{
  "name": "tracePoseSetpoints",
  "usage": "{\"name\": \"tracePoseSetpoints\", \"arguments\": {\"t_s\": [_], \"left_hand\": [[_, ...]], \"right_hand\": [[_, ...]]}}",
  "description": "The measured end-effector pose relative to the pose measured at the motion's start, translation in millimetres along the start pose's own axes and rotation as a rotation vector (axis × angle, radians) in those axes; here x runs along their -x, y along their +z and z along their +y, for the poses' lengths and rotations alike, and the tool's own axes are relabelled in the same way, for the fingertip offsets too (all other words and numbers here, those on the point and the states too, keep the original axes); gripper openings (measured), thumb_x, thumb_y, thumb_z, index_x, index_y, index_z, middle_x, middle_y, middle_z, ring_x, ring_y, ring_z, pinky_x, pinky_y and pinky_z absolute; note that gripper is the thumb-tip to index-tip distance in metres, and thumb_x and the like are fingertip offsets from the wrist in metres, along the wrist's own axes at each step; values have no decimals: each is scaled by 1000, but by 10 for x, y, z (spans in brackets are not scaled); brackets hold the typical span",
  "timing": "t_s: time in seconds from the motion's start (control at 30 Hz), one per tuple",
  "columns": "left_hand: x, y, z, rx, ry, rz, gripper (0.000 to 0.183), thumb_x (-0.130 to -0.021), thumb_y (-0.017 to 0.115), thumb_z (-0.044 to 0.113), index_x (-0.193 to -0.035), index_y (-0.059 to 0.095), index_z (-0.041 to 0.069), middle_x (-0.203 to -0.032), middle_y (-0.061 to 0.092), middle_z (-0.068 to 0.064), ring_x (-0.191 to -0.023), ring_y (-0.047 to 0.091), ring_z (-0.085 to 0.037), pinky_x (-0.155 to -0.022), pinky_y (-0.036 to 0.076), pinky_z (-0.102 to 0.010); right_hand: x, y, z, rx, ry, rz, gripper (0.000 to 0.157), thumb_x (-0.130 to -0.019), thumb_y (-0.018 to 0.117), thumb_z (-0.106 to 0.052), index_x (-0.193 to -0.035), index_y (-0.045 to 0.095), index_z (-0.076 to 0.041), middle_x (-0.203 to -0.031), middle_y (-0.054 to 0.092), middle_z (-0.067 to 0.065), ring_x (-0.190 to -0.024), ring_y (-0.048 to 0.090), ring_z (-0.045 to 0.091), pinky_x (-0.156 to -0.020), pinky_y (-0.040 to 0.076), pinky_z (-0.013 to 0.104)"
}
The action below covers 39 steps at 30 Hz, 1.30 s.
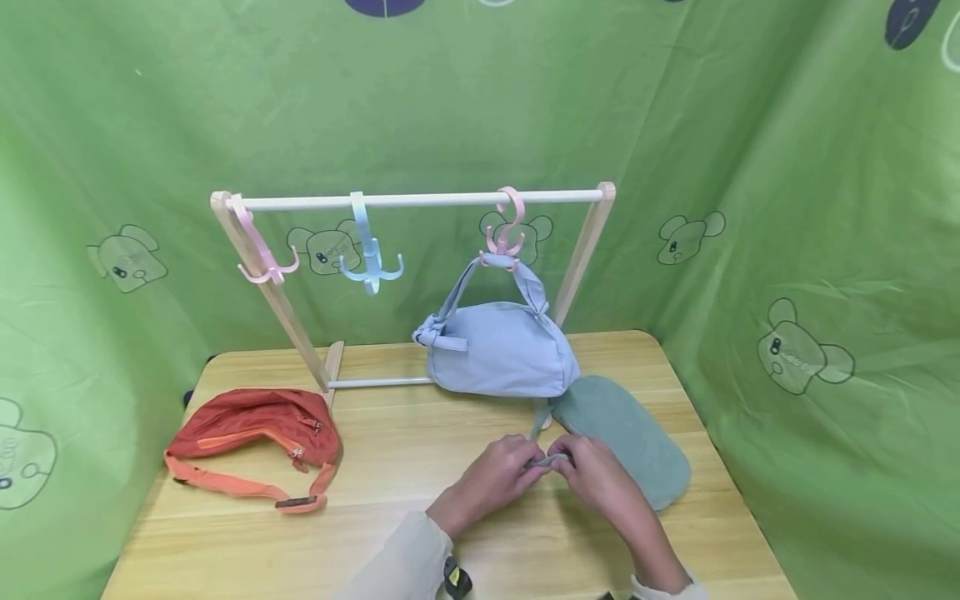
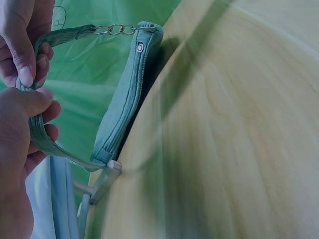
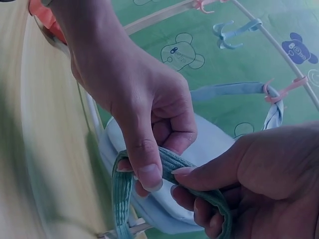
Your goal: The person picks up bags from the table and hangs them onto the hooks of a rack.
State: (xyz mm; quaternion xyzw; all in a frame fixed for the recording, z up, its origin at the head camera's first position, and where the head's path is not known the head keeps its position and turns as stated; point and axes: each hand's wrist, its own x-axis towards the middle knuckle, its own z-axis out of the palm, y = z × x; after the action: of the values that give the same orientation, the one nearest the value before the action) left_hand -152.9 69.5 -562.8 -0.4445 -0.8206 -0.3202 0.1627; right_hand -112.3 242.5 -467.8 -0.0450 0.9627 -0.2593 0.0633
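A green corduroy bag [image 1: 630, 437] with a zipper along its edge lies at the right of the table. Its strap [image 3: 174, 164] is pinched between thumb and fingers by both hands, close side by side. The left hand [image 1: 501, 471] grips the strap on the left, the right hand [image 1: 592, 475] on the right. In the left wrist view a metal chain [image 2: 117, 30] joins one strap end to the bag. Just behind the hands, a light blue bag [image 1: 498, 350] hangs by its strap from a pink hook [image 1: 510, 225].
A rack with a white rod [image 1: 435, 200] stands at the back. Another pink hook [image 1: 262, 250] and a blue hook [image 1: 369, 250] hang on it. A red waist bag [image 1: 255, 433] lies at the left of the wooden table [image 1: 390, 467]. Green curtains [image 1: 450, 100] surround it.
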Motion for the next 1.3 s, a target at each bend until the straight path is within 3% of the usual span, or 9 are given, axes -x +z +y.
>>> {"name": "tracePoseSetpoints", "arguments": {"t_s": [0.27, 0.43, 0.73, 1.07, 1.3], "left_hand": [[-85, -88, 38, 92, -37, 22, 9, -97, 73, 19, -98, 71, 11, -89, 74, 2, -80, 67, -6, -75, 51, -4], [-151, -111, 50, 123, -49, 38, 10, -97, 73, 20, -99, 71, 11, -93, 75, 2, -84, 69, -7, -79, 53, -7], [-236, -206, 85, 157, -26, 103, 10, -94, 76, 17, -98, 71, 10, -95, 77, 0, -87, 72, -10, -82, 55, -9], [-233, -345, 84, 153, -48, 130, 11, -93, 77, 16, -99, 71, 10, -94, 76, -1, -86, 71, -10, -83, 54, -8], [-192, -407, 50, 160, -65, 134, 10, -94, 77, 17, -96, 70, 11, -91, 74, 1, -83, 69, -9, -78, 56, -11]], "right_hand": [[36, -98, -101, 29, -35, 49, 4, -91, 74, -6, -94, 74, -9, -91, 75, 2, -82, 66, 16, -73, 58, 37], [77, -152, -148, 46, -61, 113, 6, -91, 74, -4, -96, 74, -6, -95, 76, 9, -89, 71, 25, -81, 61, 44], [124, -214, -221, 60, -144, 236, 7, -89, 76, -2, -96, 74, -3, -96, 76, 13, -93, 72, 31, -84, 62, 48], [115, -219, -290, 54, -204, 276, 5, -89, 78, -5, -92, 74, -4, -92, 75, 11, -91, 72, 29, -82, 61, 47], [115, -224, -353, 46, -204, 258, 7, -90, 77, -7, -95, 75, -4, -95, 76, 11, -94, 72, 29, -85, 60, 48]]}}
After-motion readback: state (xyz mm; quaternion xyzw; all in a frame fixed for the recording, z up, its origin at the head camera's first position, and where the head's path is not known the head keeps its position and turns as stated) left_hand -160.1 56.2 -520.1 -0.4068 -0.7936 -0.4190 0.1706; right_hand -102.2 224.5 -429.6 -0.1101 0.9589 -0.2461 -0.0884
